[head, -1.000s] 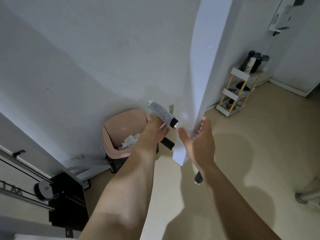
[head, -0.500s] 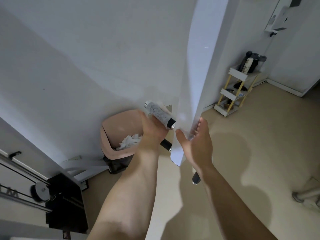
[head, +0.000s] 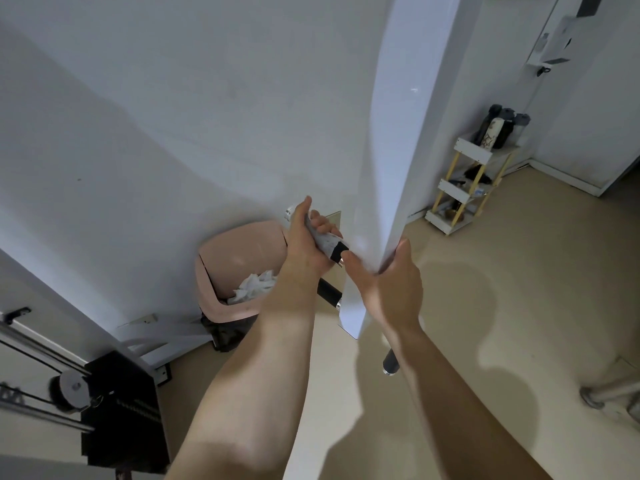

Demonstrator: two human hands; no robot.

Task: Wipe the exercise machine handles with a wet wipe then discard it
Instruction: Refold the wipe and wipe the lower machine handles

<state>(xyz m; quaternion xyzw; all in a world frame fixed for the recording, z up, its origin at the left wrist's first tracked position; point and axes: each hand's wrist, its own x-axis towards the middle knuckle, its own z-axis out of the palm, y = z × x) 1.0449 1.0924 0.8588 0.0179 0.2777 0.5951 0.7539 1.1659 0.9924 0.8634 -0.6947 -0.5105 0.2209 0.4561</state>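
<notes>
1. Our left hand is wrapped around the upper handle of the white machine column, fingers curled over a pale speckled covering on the grip (it looks like the wet wipe, though we cannot be sure).
2. That handle slants up to the left, its black end and metal ring showing just past our palm, next to the column.
3. Our right hand rests against the column's lower edge, fingers bent round its far side and thumb laid on the near face; it holds the column and nothing else.
4. A second black handle sticks out to the left below the first, and another pokes out under our right wrist.
5. The pink bin stands by the wall behind our left forearm, with crumpled white tissues inside.
6. A small white shelf rack with dark bottles on top stands well apart on the right.
</notes>
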